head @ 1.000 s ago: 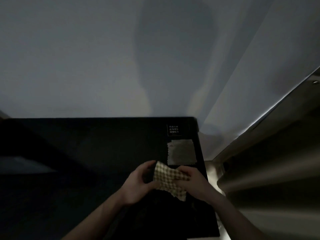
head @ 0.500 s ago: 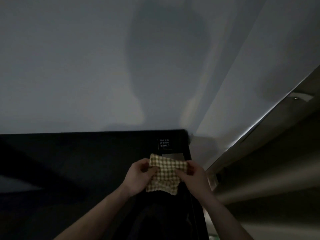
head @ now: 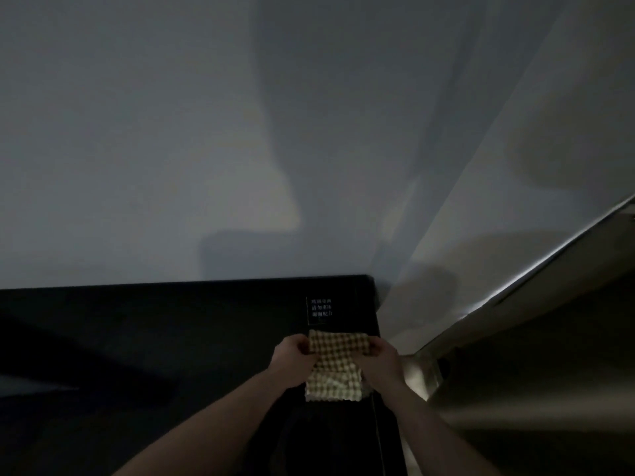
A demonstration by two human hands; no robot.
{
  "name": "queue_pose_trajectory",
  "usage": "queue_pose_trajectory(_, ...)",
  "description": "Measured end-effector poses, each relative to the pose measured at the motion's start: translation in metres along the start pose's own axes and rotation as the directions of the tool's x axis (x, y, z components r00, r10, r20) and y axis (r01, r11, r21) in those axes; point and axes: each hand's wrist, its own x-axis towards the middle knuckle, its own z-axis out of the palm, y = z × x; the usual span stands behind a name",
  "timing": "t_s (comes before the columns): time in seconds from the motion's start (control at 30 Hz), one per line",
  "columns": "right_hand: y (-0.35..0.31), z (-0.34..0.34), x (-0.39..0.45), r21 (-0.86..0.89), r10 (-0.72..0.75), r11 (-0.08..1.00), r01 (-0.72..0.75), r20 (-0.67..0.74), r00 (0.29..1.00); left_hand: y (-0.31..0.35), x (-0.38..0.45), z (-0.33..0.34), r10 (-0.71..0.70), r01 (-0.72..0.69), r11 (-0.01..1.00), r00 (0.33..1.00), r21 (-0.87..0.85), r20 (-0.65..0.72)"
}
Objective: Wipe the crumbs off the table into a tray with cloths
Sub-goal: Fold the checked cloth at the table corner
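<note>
A yellow checked cloth (head: 335, 367) hangs spread above the black table (head: 171, 338), near its right edge. My left hand (head: 292, 360) pinches the cloth's upper left corner. My right hand (head: 381, 364) pinches its upper right corner. The cloth is held flat between them, its lower edge dangling free. No tray and no crumbs show in this dim view.
A small label with white writing (head: 321, 310) is on the table just beyond the cloth. A pale wall (head: 206, 132) rises behind the table. To the right of the table runs a gap and a beige surface (head: 515, 389).
Both hands have opened the crumpled cloth out and stretched it flat by its top corners. The view tilted up, and the grey patch on the table is now hidden behind the cloth.
</note>
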Motion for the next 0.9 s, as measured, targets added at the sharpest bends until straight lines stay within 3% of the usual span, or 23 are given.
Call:
queue_pose_trajectory(0.1,-0.013,0.0,0.041,-0.078,-0.018,0.997,0.019,0.025,1.0,0.019,0.034,-0.002,0.006,-0.006,1.0,0.999,-0.004,-0.035)
queue_pose_trajectory(0.23,-0.049,0.004,0.09,-0.171,-0.156,0.974,0.15,-0.02,0.988,0.048,0.074,-0.012,0.094,-0.101,0.994,0.985,-0.041,-0.143)
queue_pose_trajectory(0.33,-0.064,0.008,0.12,-0.18,-0.216,0.962,0.207,-0.031,0.976,0.053,0.099,-0.016,0.179,-0.172,0.984,0.972,0.056,-0.156)
queue_pose_trajectory(0.4,-0.056,0.009,0.135,-0.267,-0.275,0.927,0.264,-0.002,0.961,0.045,0.11,-0.017,0.269,-0.232,0.929,0.958,0.288,-0.095)
queue_pose_trajectory(0.47,-0.039,0.012,0.141,-0.406,-0.315,0.855,0.321,0.085,0.945,0.034,0.118,-0.014,0.343,-0.294,0.77,0.939,0.566,0.022)
queue_pose_trajectory(0.53,-0.023,0.019,0.136,-0.526,-0.327,0.765,0.373,0.183,0.927,0.024,0.122,-0.007,0.339,-0.347,0.625,0.927,0.7,0.157)
queue_pose_trajectory(0.63,-0.001,0.029,0.129,-0.638,-0.355,0.645,0.421,0.238,0.904,0.014,0.125,-0.001,0.222,-0.349,0.556,0.937,0.754,0.269)
queue_pose_trajectory(0.73,0.006,0.036,0.125,-0.717,-0.366,0.574,0.396,0.208,0.907,0.011,0.129,0.0,0.192,-0.342,0.518,0.94,0.784,0.283)
queue_pose_trajectory(0.9,-0.001,0.037,0.124,-0.774,-0.311,0.505,0.381,0.248,0.918,0.016,0.133,-0.003,0.163,-0.318,0.568,0.948,0.759,0.275)
